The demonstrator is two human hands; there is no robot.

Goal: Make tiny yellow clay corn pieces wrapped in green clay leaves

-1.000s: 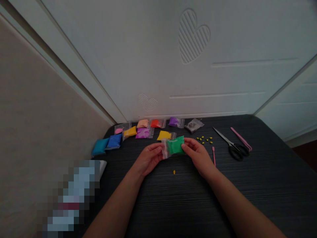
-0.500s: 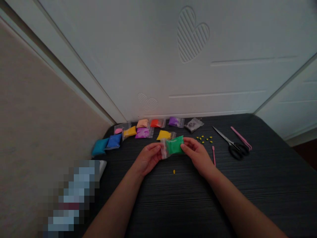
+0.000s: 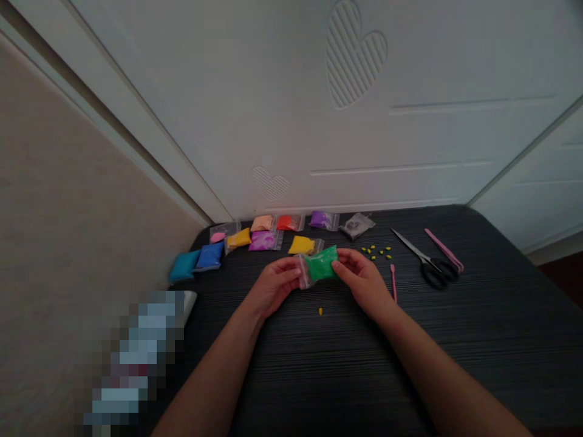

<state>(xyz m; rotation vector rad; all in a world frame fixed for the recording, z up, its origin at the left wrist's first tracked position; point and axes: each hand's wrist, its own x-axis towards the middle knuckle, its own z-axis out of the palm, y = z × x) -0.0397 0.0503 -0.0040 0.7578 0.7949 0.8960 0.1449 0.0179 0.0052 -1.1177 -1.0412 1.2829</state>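
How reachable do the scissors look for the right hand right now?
Likely yes: the scissors lie uncovered to the right of the right hand, though it would probably need to release the green bag first.

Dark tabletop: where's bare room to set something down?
Bare: right of the long pink tweezers and black-handled metal scissors; between the forearms, nearer than the small yellow piece. Crowded: back-left, among clear plastic bags of coloured material, and around left hand and right hand holding the green plastic bag.

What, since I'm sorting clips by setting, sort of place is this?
Probably a home craft corner: there's a white heart-patterned panel, scissors and a small green bag, one of several in different colours.
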